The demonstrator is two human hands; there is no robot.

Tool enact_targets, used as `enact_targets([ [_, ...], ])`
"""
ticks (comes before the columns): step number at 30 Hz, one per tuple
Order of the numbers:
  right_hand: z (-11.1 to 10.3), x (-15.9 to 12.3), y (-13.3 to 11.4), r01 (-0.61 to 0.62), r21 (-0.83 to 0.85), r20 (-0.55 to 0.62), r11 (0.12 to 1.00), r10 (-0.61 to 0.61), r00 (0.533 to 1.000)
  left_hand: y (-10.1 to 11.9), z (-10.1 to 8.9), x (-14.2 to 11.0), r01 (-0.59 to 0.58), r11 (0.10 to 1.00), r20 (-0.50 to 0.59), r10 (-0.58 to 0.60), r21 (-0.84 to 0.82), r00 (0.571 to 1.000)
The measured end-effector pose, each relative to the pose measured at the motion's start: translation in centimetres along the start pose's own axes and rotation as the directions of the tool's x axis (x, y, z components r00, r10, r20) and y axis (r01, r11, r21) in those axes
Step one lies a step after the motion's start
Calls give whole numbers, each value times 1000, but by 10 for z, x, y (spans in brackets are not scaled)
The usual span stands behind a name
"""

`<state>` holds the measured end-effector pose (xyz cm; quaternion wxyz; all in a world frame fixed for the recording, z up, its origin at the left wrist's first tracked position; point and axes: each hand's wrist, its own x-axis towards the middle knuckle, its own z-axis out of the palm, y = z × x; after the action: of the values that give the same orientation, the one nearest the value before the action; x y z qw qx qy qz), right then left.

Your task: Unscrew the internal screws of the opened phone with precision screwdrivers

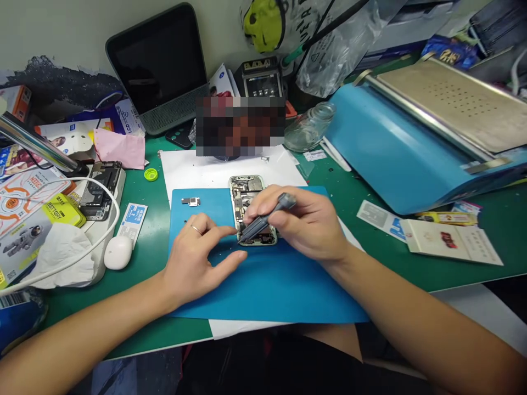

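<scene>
An opened phone lies on a blue mat, its inner boards and parts exposed. My right hand is closed around a dark grey screwdriver, slanted so that its tip is at the phone's lower left corner. My left hand rests left of the phone, its index finger stretched to the phone's left edge and its thumb apart; it holds nothing. My right fingers hide part of the phone's right side. A small metal phone part lies on the mat's upper left.
A second opened phone and a white cable are at left, near a white earbud case. Behind stand a dark screen device and a glass jar. A blue machine stands right, beyond cards.
</scene>
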<state>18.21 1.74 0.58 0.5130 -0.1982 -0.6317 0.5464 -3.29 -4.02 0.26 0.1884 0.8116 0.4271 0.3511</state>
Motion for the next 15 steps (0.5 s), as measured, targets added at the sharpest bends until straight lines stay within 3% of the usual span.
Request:
enact_targets([
  [5,10,-3,-5,135,-184,71,974,-123,990,-3,-1,-1,-68,998,-22,68,-6,997],
  [9,11,-10,-2,243,-372,97,896,-223,970,-2,-1,1,-88,996,-62,87,-12,994],
  [15,14,-15,6,370,-449,127,813,-352,927,-1,-1,3,-61,997,-78,57,-42,995],
])
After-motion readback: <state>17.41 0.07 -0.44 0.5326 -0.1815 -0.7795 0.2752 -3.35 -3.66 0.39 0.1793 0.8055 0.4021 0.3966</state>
